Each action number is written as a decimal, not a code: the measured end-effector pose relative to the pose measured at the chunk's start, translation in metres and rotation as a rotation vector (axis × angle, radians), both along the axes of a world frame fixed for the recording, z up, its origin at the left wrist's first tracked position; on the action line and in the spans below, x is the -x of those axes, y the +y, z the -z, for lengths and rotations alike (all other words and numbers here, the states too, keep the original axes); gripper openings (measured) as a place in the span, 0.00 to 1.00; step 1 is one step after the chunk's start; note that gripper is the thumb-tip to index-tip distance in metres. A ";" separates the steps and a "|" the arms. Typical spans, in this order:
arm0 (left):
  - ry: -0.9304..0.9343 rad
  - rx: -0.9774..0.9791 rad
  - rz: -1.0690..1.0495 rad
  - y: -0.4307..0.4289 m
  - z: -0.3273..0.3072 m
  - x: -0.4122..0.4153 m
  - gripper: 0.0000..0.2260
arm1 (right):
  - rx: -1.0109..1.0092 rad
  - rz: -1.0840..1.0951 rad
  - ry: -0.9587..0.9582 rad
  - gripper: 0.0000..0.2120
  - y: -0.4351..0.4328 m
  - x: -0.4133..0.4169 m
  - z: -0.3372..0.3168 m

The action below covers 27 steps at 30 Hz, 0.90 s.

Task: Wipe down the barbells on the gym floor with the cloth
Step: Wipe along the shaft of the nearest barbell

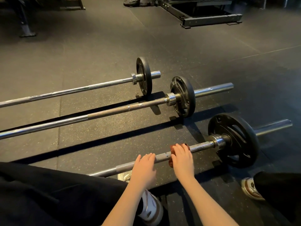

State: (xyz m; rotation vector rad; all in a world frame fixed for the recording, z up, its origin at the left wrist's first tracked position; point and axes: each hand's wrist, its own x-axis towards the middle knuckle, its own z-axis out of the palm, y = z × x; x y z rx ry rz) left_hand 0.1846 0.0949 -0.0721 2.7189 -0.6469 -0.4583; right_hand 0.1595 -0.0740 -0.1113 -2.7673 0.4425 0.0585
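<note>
Three barbells lie side by side on the black rubber floor, each with a black plate at its right end. On the nearest barbell (202,146), my right hand (183,158) grips a reddish-brown cloth (171,163) wrapped round the shaft, a little left of the collar. My left hand (145,163) rests on the same shaft just to the left, fingers laid over the bar. The middle barbell (114,112) and the far barbell (73,91) lie beyond, untouched.
My black-clad legs and white sneakers (151,207) sit close behind the near bar, one shoe (250,189) at the right. A black rack base (210,18) and a bench frame (26,28) stand at the far side of the floor.
</note>
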 end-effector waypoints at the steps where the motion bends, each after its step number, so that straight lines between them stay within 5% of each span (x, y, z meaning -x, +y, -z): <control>1: -0.005 0.013 -0.023 0.003 0.000 -0.001 0.19 | 0.004 -0.028 0.010 0.20 0.013 0.001 0.001; 8: 0.014 -0.131 -0.142 0.041 0.009 -0.008 0.09 | 0.013 -0.298 0.026 0.19 0.005 -0.008 -0.015; 12: 0.045 -0.173 -0.155 0.055 0.015 -0.004 0.12 | -0.045 -0.076 0.004 0.19 0.027 -0.003 -0.011; 18: 0.036 -0.150 -0.128 0.062 0.009 0.000 0.17 | -0.048 -0.399 -0.008 0.13 0.051 -0.013 -0.017; 24: 0.041 -0.189 -0.134 0.073 0.007 0.002 0.21 | -0.079 -0.163 -0.041 0.15 0.042 -0.006 -0.002; 27: 0.028 -0.210 -0.127 0.072 0.004 0.003 0.22 | -0.039 -0.280 -0.004 0.20 0.074 -0.003 0.000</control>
